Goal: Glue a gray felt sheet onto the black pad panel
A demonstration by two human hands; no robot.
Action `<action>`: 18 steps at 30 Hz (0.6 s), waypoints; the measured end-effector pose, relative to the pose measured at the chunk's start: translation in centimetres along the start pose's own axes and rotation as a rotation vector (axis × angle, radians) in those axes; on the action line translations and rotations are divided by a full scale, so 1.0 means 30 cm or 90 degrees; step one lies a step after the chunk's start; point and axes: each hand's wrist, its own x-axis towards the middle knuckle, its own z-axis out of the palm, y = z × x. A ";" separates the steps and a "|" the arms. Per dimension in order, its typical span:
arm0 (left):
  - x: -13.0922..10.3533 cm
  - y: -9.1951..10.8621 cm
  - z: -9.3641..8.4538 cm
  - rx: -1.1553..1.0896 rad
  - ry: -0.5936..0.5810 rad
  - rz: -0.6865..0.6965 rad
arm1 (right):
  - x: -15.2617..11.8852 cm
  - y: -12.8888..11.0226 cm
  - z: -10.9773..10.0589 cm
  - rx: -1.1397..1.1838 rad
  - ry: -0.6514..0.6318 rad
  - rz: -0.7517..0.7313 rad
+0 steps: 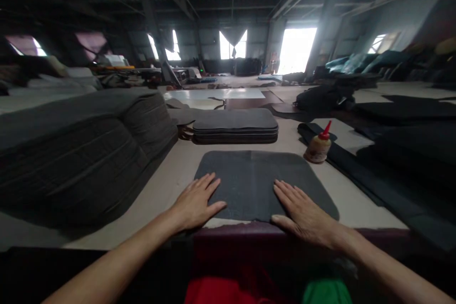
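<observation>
A flat dark grey sheet with rounded corners (249, 175) lies on the pale table (167, 190) in front of me, a faint crease down its middle. My left hand (199, 202) rests flat on its left edge, thumb apart from the fingers. On the right side, my right hand (301, 211) lies palm down on the same sheet with fingers stretched out. Neither hand grips anything. Just beyond the sheet sits a neat stack of similar dark sheets (235, 126).
A glue-type squeeze bottle with a red nozzle (318, 147) stands right of the sheet. Tall piles of folded dark material (71, 152) fill the left. More dark material (416, 152) covers the right side. A dark bundle (324, 97) lies farther back.
</observation>
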 end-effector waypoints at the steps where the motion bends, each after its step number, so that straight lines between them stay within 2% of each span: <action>1: 0.008 -0.001 -0.023 0.005 0.010 -0.005 | -0.001 0.018 -0.020 0.028 -0.006 -0.001; 3: 0.062 0.018 -0.068 0.012 0.040 0.006 | 0.035 0.036 -0.073 0.072 0.012 -0.016; 6: 0.220 0.074 -0.107 -0.007 0.062 0.096 | 0.172 0.025 -0.171 0.077 0.099 -0.046; 8: 0.343 0.110 -0.102 -0.024 0.060 0.170 | 0.290 0.015 -0.223 0.057 0.130 -0.055; 10: 0.445 0.136 -0.073 -0.041 0.056 0.221 | 0.398 0.017 -0.245 0.037 0.133 -0.050; 12: 0.509 0.148 -0.026 -0.057 0.069 0.242 | 0.479 0.036 -0.227 0.020 0.126 -0.049; 14: 0.534 0.150 0.024 -0.075 0.092 0.241 | 0.524 0.065 -0.175 0.013 0.122 -0.059; 18: 0.529 0.140 0.087 -0.104 0.119 0.223 | 0.536 0.116 -0.045 0.003 0.150 -0.066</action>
